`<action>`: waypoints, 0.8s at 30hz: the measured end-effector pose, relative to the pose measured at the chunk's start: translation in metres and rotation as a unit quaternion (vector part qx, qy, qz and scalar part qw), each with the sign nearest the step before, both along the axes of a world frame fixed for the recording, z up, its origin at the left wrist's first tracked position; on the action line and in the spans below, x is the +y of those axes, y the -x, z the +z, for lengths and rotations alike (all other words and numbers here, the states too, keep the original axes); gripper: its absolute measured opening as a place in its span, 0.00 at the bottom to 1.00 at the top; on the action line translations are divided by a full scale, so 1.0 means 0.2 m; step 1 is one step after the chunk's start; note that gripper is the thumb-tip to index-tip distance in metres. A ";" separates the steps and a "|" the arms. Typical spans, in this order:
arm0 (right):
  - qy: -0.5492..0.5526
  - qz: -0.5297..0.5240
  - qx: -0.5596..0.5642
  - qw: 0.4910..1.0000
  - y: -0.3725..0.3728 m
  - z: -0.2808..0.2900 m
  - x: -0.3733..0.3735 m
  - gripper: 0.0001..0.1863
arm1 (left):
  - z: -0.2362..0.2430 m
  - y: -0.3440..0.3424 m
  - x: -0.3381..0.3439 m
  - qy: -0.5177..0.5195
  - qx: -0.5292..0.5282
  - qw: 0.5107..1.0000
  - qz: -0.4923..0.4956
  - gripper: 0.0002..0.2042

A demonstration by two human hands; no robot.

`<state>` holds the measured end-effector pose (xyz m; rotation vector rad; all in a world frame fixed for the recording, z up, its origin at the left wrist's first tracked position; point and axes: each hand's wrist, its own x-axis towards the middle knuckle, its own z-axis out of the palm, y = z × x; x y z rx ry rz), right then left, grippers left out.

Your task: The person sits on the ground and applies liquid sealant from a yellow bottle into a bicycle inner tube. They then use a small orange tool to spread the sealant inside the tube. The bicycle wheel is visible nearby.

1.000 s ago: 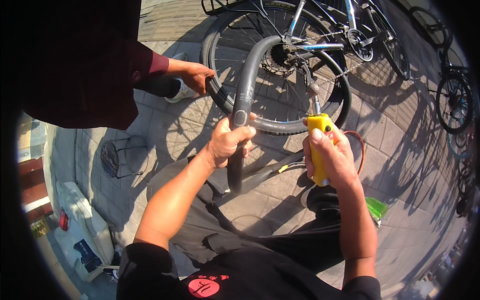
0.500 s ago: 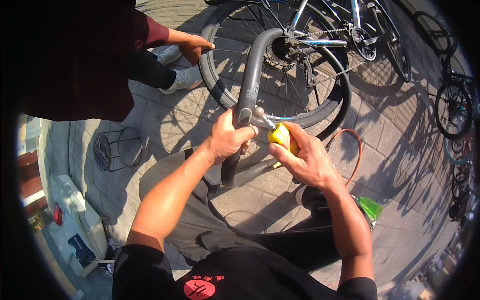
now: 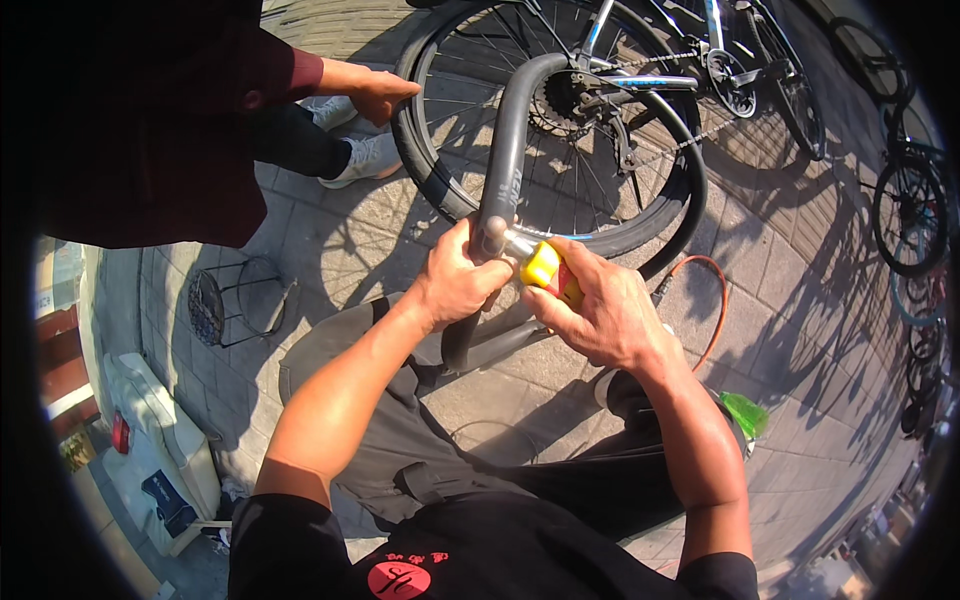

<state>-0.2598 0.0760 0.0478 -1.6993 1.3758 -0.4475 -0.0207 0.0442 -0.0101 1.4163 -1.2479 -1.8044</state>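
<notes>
- Left hand (image 3: pixel 455 275) pinches the black tube (image 3: pixel 507 140), its length running forward.
- Right hand (image 3: pixel 612 318) grips the yellow tool (image 3: pixel 541 265), its metal head (image 3: pixel 497 229) pointing left over the tube.

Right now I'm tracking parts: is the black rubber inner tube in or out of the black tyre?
Out, where visible: the left hand grips the tube outside the tyre.

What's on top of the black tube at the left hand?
Rounded tip of the yellow tool, over the black tube; the left hand grips the tube. Tube surface beneath tip and hand is covered.
</notes>
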 end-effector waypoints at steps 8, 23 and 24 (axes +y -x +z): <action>-0.030 -0.040 -0.009 0.999 0.01 0.01 -0.06 0.32 | 0.06 0.01 -0.01 -0.023 0.008 1.000 0.010 0.20; -0.012 0.003 -0.023 1.000 -0.02 0.04 -0.05 0.30 | 0.02 -0.02 -0.01 -0.014 0.016 1.000 0.006 0.21; -0.018 0.014 -0.028 0.999 -0.03 0.05 -0.05 0.30 | 0.02 -0.01 0.00 -0.002 0.019 1.000 0.012 0.21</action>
